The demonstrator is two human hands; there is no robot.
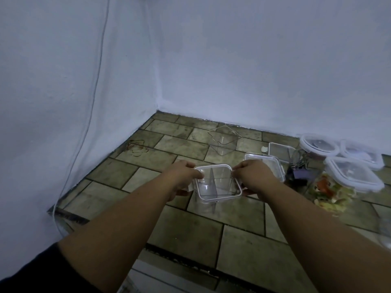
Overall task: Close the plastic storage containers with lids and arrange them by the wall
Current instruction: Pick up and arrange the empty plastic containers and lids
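A clear square plastic container (208, 205) stands on the tiled floor in the middle of the view, with a clear lid (218, 182) lying on its rim. My left hand (183, 176) grips the lid's left edge and my right hand (257, 176) grips its right edge, fingers curled over the side clips. An open clear container (224, 140) without a lid stands farther back near the wall. A second lidded container (268, 163) sits just right of my right hand.
Several closed containers (353, 174) cluster at the right by the wall (254, 70), one holding colourful food (330, 193). Dark binder clips (298, 172) lie among them. A white cable (93, 98) runs down the left wall. The floor (243, 240) drops at a dark edge nearby.
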